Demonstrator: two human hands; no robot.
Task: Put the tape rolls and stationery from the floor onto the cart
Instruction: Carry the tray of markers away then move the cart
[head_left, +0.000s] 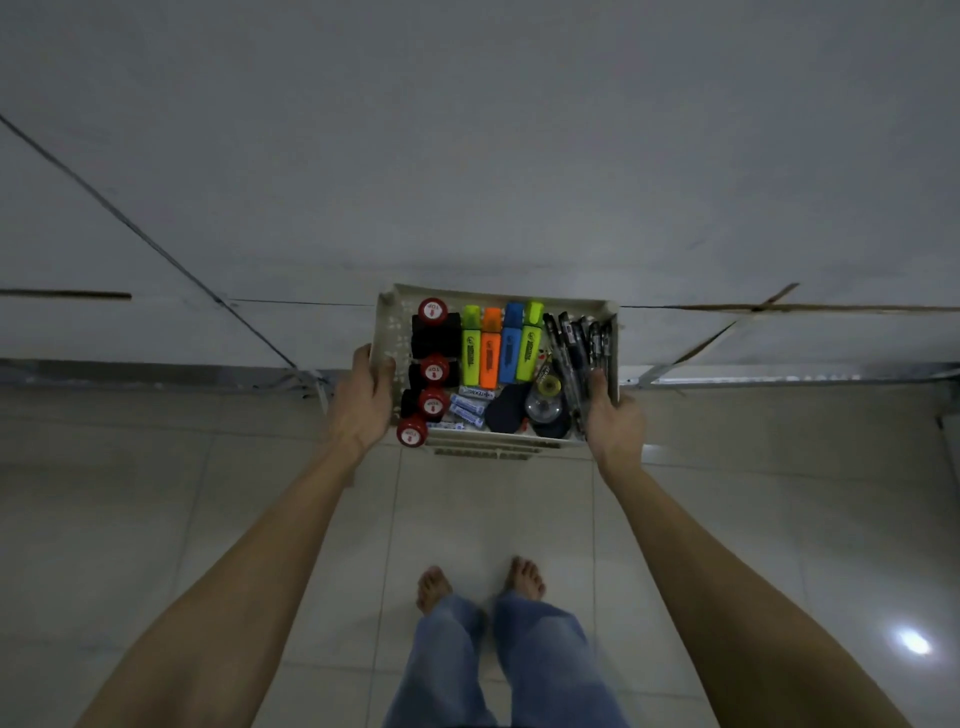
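Cream perforated plastic basket (395, 322) of highlighters, pens and tape is held in the air above the tiled floor. Left hand (361, 402) and right hand (613, 423) curl fingers over opposite side rims. Judged light, rigid; loose contents shift if tilted, keep level.

Tiled floor (208, 519) – bare feet (434, 587)

I can read only "TOP" in white on the red caps (432, 310) of the black stamps in the basket (396, 332); the highlighter and pen print stays too blurred for me.
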